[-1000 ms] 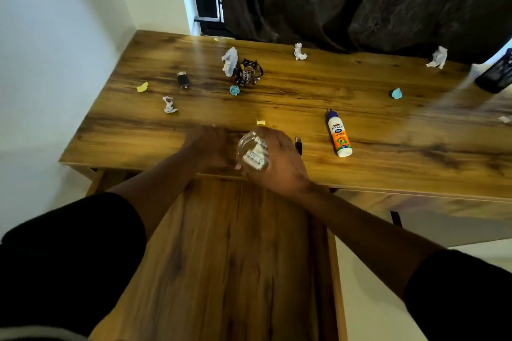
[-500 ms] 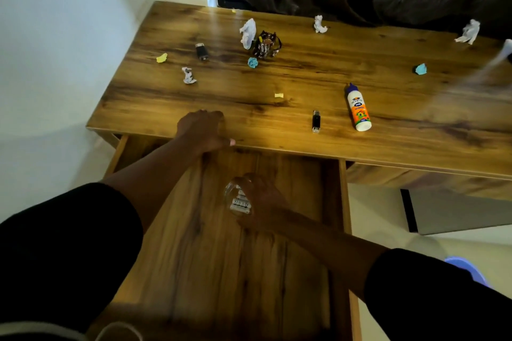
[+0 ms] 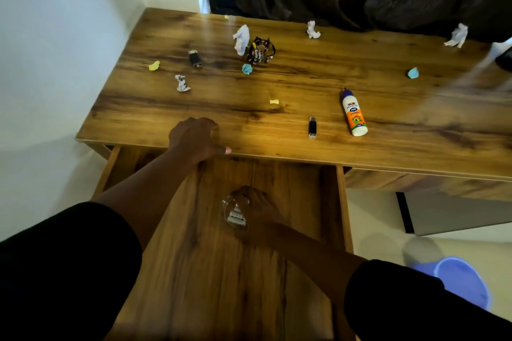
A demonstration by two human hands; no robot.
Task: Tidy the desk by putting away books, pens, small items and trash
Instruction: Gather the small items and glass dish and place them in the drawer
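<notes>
Clear container (image 3: 234,214) is gripped by right hand (image 3: 257,213) low inside the open drawer (image 3: 342,202); left hand (image 3: 195,137) rests on desk (image 3: 415,147) edge, nothing held. Left on top: glue bottle (image 3: 354,113), USB sticks (image 3: 312,127), paper scraps (image 3: 240,39) – early stage, judged

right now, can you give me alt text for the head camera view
A person's right hand holds a small clear container inside an open wooden drawer, while the left hand rests on the desk edge. On the desk lie crumpled paper scraps, a glue bottle and two small black items.
</notes>
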